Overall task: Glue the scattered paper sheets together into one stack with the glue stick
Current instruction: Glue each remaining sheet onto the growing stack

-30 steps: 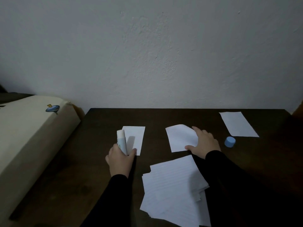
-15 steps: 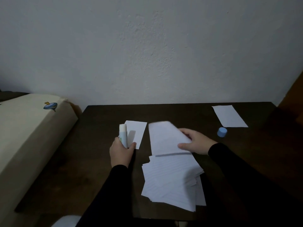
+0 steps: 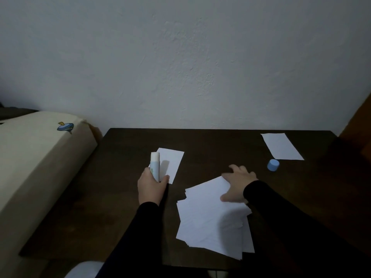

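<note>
So the left hand (image 3: 151, 187) has its fingers wrapped round the glue stick (image 3: 155, 166), held upright with the cap off, right at the near left corner of a single sheet (image 3: 169, 166) lying flat on the dark counter (image 3: 124, 197). The right hand (image 3: 237, 183) is spread flat, fingers relaxed and apart, pressing on the far right corner of the stack (image 3: 212, 217). That stack is pretty messy, edges fanned out and not lined up, and its near edge sits close to the front edge of the counter. Another loose sheet (image 3: 282, 146) is way off by the far right corner, close to the back edge, with the blue cap (image 3: 273, 165) standing just beside its near left corner. Plenty of bare counter on the left side between the stack and the left edge, and also across the middle back strip along the wall (image 3: 180, 67). A beige cushioned thing (image 3: 36, 157) with a little cartoon print butts up near the left edge.
</note>
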Available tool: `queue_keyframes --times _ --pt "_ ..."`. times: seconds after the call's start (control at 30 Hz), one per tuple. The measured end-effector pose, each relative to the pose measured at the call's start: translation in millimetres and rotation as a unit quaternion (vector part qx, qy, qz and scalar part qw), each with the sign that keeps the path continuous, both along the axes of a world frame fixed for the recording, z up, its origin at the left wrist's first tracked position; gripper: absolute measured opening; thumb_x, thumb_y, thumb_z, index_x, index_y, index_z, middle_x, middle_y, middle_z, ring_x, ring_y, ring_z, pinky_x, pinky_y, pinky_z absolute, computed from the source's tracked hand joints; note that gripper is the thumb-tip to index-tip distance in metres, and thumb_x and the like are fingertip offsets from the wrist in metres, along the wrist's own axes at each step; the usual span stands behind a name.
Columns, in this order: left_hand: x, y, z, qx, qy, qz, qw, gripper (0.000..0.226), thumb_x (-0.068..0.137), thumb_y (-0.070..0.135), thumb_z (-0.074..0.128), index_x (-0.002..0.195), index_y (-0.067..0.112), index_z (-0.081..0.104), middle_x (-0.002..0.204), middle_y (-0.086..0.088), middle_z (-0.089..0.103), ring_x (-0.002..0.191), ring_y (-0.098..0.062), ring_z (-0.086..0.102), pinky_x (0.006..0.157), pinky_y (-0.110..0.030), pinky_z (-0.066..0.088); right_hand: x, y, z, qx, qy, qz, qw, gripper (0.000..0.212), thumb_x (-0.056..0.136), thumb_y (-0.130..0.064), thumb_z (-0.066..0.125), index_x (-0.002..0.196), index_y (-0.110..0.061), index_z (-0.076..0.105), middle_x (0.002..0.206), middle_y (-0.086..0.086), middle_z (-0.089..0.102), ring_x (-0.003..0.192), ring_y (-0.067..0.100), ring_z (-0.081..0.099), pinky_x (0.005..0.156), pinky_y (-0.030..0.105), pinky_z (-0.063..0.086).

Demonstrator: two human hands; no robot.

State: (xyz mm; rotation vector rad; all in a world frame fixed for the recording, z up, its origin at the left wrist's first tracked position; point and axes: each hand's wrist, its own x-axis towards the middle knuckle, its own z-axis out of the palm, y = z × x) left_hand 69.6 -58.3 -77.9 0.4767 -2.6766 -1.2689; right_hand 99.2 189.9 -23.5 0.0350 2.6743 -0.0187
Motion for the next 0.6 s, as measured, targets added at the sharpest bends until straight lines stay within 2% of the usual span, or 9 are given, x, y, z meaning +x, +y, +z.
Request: queue_keyframes --times 0.1,0.2,0.3,0.37,0.47,0.53,0.6 --pt "-1 -1 -1 0.011 -0.004 -0.011 1.0 0.045 0.082 0.029 0.075 0.118 0.016 0.049 0.115 -0.003 0.059 0.109 -0.021 0.058 0.094 -0.037 0.049 -17 -17 5 -0.06 0.078 0.003 0.995 0.07 0.086 -0.049 0.055 0.148 -0.033 0.028 0.155 0.001 0.019 0.14 0.026 0.019 0.112 0.046 0.023" --pt "-1 -3 -5 0.031 -0.002 -0.022 0.999 0.047 0.082 0.028 0.075 0.121 0.018 0.051 0.116 -0.001 0.059 0.109 -0.02 0.057 0.098 -0.039 0.05 -39 -41 1 -0.095 0.14 0.061 0.984 0.058 0.091 -0.041 0.052 0.145 -0.033 0.033 0.151 -0.004 0.029 0.137 0.02 0.026 0.111 0.043 0.024" --pt "-3 -4 -10 0.032 0.018 -0.017 0.999 0.055 0.077 0.041 0.077 0.122 0.022 0.052 0.119 0.004 0.057 0.112 -0.013 0.053 0.098 -0.038 0.049 -63 -63 -9 -0.113 0.137 0.129 0.976 0.054 0.095 -0.036 0.049 0.146 -0.031 0.031 0.155 -0.006 0.025 0.142 0.016 0.019 0.114 0.047 0.019" --pt "-2 -4 -11 -0.035 0.061 -0.055 0.996 0.06 0.07 0.058 0.075 0.115 0.023 0.054 0.115 0.011 0.051 0.111 -0.007 0.044 0.099 -0.033 0.043 -76 -73 -19 -0.11 0.109 0.159 0.975 0.054 0.098 -0.036 0.043 0.149 -0.032 0.025 0.159 -0.006 0.016 0.146 0.016 0.01 0.115 0.05 0.015" --pt "1 -2 -9 -0.165 0.093 -0.144 0.971 0.069 0.059 0.08 0.064 0.097 0.024 0.052 0.104 0.012 0.045 0.103 -0.008 0.038 0.087 -0.029 0.032 -83 -76 -33 -0.089 0.069 0.162 0.98 0.053 0.101 -0.04 0.034 0.15 -0.035 0.018 0.161 -0.007 0.006 0.147 0.017 0.003 0.115 0.053 0.01" --pt "2 -1 -9 -0.203 0.105 -0.18 0.957 0.073 0.053 0.086 0.061 0.092 0.024 0.054 0.1 0.012 0.045 0.098 -0.009 0.038 0.083 -0.029 0.032 -82 -71 -40 -0.07 0.084 0.148 0.983 0.054 0.1 -0.046 0.032 0.151 -0.034 0.017 0.161 -0.006 0.007 0.147 0.018 0.006 0.115 0.054 0.011" --pt "2 0 -11 -0.226 0.112 -0.202 0.947 0.074 0.052 0.085 0.063 0.096 0.025 0.058 0.101 0.011 0.046 0.1 -0.01 0.039 0.082 -0.03 0.032 -78 -63 -42 -0.039 0.12 0.136 0.983 0.056 0.098 -0.053 0.031 0.15 -0.035 0.019 0.16 -0.004 0.013 0.145 0.021 0.014 0.113 0.054 0.017"
